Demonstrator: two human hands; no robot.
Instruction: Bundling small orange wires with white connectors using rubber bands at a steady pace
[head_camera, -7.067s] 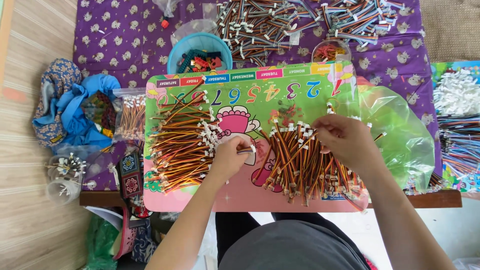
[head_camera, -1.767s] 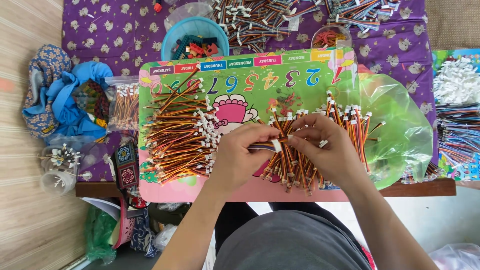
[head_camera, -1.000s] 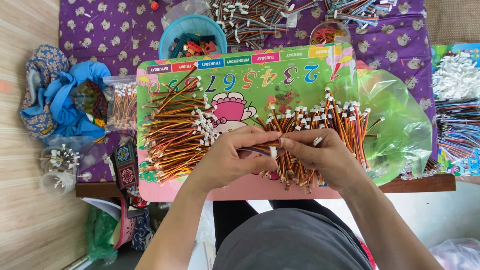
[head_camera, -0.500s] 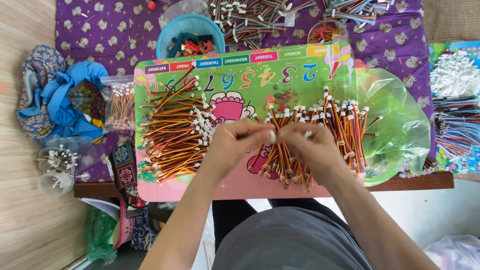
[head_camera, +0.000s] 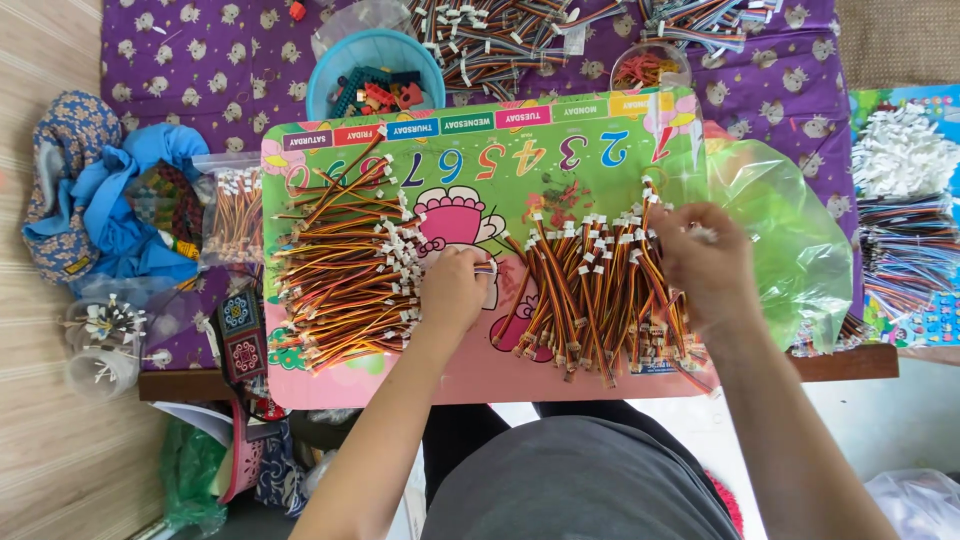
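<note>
While both hands work over a bright children's board (head_camera: 600, 130) laid across a table edge, a person sorts short wire leads with white plugs. On the board's left half lies a pile (head_camera: 340, 275) of leads running crosswise; on its right half a second pile (head_camera: 600, 290) stands lengthwise, plugs toward the far edge, apparently to keep the two lots apart. The left hand (head_camera: 452, 290), near the board's middle and against the left pile's plug ends, is curled nearly closed and pinches one lead (head_camera: 485, 268) at its plug. The right hand (head_camera: 708, 262), at the board's right edge over the second pile, is also curled, fingertips pinched on something small and white; what it is cannot be told. A green plastic bag (head_camera: 790, 230) spills off the board's right side. Beyond the board's far edge sit a blue bowl (head_camera: 330, 85) of coloured parts and more heaped leads on a purple patterned cloth (head_camera: 200, 60). Left of the board are a clear bag of leads (head_camera: 235, 215) and bundled blue fabric (head_camera: 110, 200); further left, wooden floor (head_camera: 40, 420). The board seems to serve as a flat, bright work surface
</note>
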